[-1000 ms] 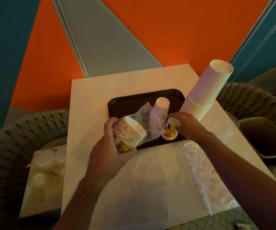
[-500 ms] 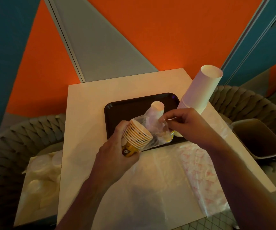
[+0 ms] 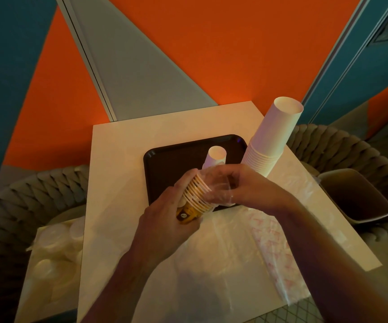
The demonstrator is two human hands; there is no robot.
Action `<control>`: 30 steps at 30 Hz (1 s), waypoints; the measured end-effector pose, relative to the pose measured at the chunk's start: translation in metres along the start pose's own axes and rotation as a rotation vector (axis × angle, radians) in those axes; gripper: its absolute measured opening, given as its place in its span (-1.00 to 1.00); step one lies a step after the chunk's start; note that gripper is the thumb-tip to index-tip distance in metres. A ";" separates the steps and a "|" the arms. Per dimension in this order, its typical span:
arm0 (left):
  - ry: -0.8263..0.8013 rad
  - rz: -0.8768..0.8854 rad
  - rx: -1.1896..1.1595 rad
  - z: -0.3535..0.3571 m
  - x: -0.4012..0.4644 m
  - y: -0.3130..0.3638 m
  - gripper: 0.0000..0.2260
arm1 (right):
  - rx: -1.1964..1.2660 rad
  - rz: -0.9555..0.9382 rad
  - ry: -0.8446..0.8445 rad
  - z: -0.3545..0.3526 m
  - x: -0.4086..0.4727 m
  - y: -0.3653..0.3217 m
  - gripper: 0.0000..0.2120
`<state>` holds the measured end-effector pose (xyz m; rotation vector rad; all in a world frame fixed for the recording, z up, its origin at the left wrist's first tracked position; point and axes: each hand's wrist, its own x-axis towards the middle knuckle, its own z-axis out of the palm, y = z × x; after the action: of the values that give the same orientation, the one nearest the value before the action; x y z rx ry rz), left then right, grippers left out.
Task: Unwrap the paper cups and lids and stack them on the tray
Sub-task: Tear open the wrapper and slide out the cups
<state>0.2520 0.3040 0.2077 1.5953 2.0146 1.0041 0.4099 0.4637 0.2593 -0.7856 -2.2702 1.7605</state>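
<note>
My left hand [image 3: 162,227] grips a short stack of small paper cups [image 3: 196,195], held on its side over the near edge of the dark tray [image 3: 165,159]. My right hand [image 3: 249,187] pinches the clear plastic wrap [image 3: 218,190] that covers the stack's open end. A small stack of upside-down white cups [image 3: 215,157] stands on the tray behind my hands. A tall stack of large white cups [image 3: 272,141] stands upside down at the tray's right end.
Empty plastic wrappers [image 3: 258,252] lie spread over the near part of the white table [image 3: 118,183]. A bag of white lids [image 3: 53,250] rests on the woven chair at the left. A brown bin [image 3: 356,197] sits at the right.
My right hand moved from the tray's front edge onto the wrap at the mouth of the held stack. The left hand tilted the stack and drew it nearer. The camera dipped.
</note>
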 end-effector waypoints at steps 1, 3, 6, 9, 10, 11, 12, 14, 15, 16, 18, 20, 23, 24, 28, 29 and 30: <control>-0.003 0.002 0.004 0.000 0.000 0.000 -0.17 | 0.000 0.002 0.006 0.001 0.000 0.000 -0.68; -0.004 0.003 0.006 0.001 0.000 0.001 -0.17 | 0.015 -0.002 0.006 -0.001 -0.002 -0.002 -0.71; 0.004 -0.012 -0.007 0.001 -0.001 0.003 -0.17 | 0.066 -0.017 0.013 -0.005 -0.004 -0.003 -0.75; 0.013 -0.037 -0.015 0.000 0.001 0.003 -0.18 | 0.163 -0.005 0.037 -0.006 -0.005 -0.001 -0.60; 0.013 -0.039 -0.004 -0.001 0.001 0.004 -0.19 | 0.193 0.001 0.049 -0.006 -0.005 0.000 -0.57; 0.017 -0.040 0.012 -0.002 0.001 0.004 -0.19 | 0.218 0.004 0.061 -0.006 -0.004 0.001 -0.54; 0.026 -0.040 0.034 -0.004 0.000 0.005 -0.20 | 0.243 0.001 0.073 -0.006 -0.004 0.001 -0.50; 0.055 -0.037 0.116 -0.007 -0.001 0.008 -0.19 | 0.283 0.001 0.084 -0.005 -0.005 0.002 -0.46; 0.072 -0.036 0.164 -0.008 -0.001 0.009 -0.19 | 0.285 0.004 0.079 -0.003 -0.005 0.002 -0.46; 0.082 -0.034 0.197 -0.009 -0.001 0.010 -0.18 | 0.276 0.009 0.073 -0.002 -0.005 0.001 -0.48; 0.068 -0.031 0.191 -0.010 0.000 0.012 -0.16 | 0.242 0.006 0.072 -0.003 -0.008 -0.001 -0.53; 0.035 -0.031 0.132 -0.009 0.001 0.011 -0.14 | 0.244 -0.028 0.099 -0.008 -0.010 -0.003 -0.54; 0.027 -0.027 0.105 -0.009 0.001 0.007 -0.16 | 0.276 -0.060 0.167 -0.015 -0.013 -0.005 -0.52; 0.030 -0.026 0.101 -0.009 0.001 0.006 -0.16 | 0.267 -0.057 0.171 -0.016 -0.013 -0.004 -0.53; 0.044 -0.034 0.082 -0.008 0.000 0.004 -0.18 | 0.250 -0.037 0.171 -0.022 -0.012 0.001 -0.43; 0.054 -0.041 0.068 -0.009 0.000 0.004 -0.19 | 0.263 -0.038 0.183 -0.023 -0.013 0.001 -0.44; 0.064 -0.047 0.056 -0.009 0.000 0.004 -0.20 | 0.255 -0.041 0.184 -0.024 -0.015 0.001 -0.47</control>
<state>0.2484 0.3018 0.2167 1.5553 2.1300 1.0019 0.4332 0.4775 0.2684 -0.8059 -1.8865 1.8281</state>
